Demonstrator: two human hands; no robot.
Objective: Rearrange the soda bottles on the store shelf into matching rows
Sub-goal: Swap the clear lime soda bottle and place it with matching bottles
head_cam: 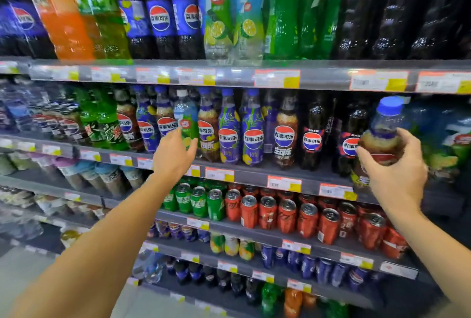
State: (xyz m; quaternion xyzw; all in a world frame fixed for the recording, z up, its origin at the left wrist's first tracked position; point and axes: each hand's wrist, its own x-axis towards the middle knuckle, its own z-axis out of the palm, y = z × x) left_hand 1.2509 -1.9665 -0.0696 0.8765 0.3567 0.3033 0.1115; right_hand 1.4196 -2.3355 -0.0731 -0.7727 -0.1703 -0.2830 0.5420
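On store shelf (254,168): mixed soda bottles (230,126), price tags (284,182).

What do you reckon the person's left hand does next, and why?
Probably close on the lime-label bottle and pull it out. The left hand is open, right in front of it, and it stands alone among cola bottles. The right hand already holds a blue-capped cola bottle.

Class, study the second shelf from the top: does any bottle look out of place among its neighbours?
Yes. A clear, white-capped lime bottle stands among the blue-capped cola bottles, breaking the row. The left hand reaches toward it, open. The right hand holds a blue-capped bottle off the shelf.
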